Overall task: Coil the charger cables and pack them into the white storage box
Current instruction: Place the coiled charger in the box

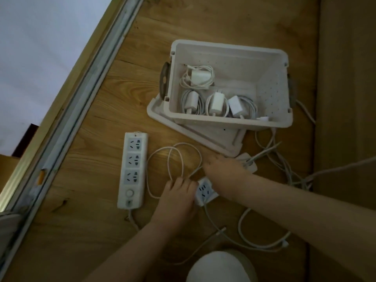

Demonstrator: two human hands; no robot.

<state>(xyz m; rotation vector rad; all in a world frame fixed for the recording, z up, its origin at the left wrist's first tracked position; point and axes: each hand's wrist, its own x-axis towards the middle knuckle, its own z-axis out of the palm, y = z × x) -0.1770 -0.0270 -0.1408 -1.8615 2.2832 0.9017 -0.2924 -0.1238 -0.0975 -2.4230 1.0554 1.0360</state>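
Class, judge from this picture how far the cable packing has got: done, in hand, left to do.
Done: four coiled chargers lie in the white storage box. In hand: the left hand grips a loose white cable looped on the wooden surface; the right hand reaches beside it, its grip blurred. Left: other uncoiled cables trail right of the box and nearer the person.

No readable text, labels or numbers anywhere

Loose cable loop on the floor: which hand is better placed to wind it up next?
Probably the right hand: it hovers beside the cable loop, though it is blurred. The left hand seems curled round the loop's near part, anchoring it.
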